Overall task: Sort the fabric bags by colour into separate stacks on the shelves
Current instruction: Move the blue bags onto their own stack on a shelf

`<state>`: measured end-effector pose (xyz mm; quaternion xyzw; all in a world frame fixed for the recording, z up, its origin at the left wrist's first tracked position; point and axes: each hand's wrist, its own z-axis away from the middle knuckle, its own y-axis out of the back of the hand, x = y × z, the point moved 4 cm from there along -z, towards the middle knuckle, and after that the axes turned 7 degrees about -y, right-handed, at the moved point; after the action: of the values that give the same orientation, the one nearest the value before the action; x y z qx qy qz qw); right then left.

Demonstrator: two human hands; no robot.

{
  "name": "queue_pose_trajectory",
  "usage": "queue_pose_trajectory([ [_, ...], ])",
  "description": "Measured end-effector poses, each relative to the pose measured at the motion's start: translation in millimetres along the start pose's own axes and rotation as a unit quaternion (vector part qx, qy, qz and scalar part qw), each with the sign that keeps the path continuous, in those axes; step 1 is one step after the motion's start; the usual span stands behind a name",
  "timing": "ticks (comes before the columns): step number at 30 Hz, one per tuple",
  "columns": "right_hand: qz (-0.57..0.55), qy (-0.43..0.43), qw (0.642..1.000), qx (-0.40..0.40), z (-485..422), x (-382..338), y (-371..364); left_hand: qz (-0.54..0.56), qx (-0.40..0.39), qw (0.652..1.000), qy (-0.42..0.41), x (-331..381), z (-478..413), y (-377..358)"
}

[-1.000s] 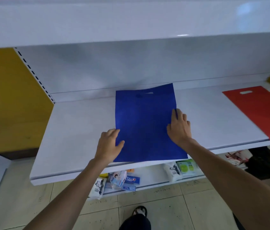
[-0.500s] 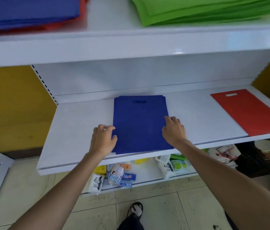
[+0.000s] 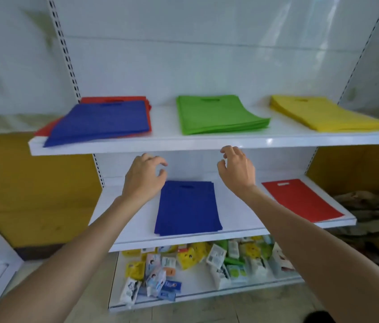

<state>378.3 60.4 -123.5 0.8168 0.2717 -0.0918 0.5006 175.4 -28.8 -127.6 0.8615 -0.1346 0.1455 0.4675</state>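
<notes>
A small stack of blue bags [image 3: 187, 207] lies flat on the middle shelf [image 3: 242, 220], with a red bag [image 3: 300, 199] to its right. On the upper shelf [image 3: 207, 142] a mixed pile sits at the left, blue bags [image 3: 100, 123] on top of red bags [image 3: 114, 99]. A green stack [image 3: 218, 114] lies in the middle and a yellow stack [image 3: 323, 115] at the right. My left hand [image 3: 145, 177] and my right hand [image 3: 237, 169] hover in the air just below the upper shelf's front edge, fingers loosely curled, holding nothing.
The bottom shelf [image 3: 197, 287] holds several small packets and boxes in a jumble. A slotted upright [image 3: 67, 54] runs up the left side of the white back panel. Yellow wall panels flank the shelving, and crumpled cloth [image 3: 374, 206] lies at the right.
Both hands have let go of the blue bags on the middle shelf and risen toward the upper shelf. The view has lifted, showing the upper shelf's stacks.
</notes>
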Motion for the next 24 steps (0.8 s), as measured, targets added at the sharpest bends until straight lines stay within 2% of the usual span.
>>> queue_pose_trajectory([
  [8,-0.008,0.041,0.999,0.022,-51,-60,37,-0.042,0.033,0.998,0.026,-26,-34,74],
  [18,-0.058,0.049,0.997,-0.018,-131,-151,-49,-0.095,0.083,0.987,0.103,-154,-90,124],
  [20,-0.060,0.052,0.996,-0.028,-149,-164,-68,-0.113,0.065,0.980,0.152,-186,-108,125],
  [22,-0.065,0.051,0.996,-0.033,-168,-174,-86,-0.144,0.007,0.967,0.209,-216,-123,119],
  [24,-0.067,0.050,0.996,-0.044,-185,-184,-104,-0.175,-0.038,0.957,0.227,-239,-137,110],
])
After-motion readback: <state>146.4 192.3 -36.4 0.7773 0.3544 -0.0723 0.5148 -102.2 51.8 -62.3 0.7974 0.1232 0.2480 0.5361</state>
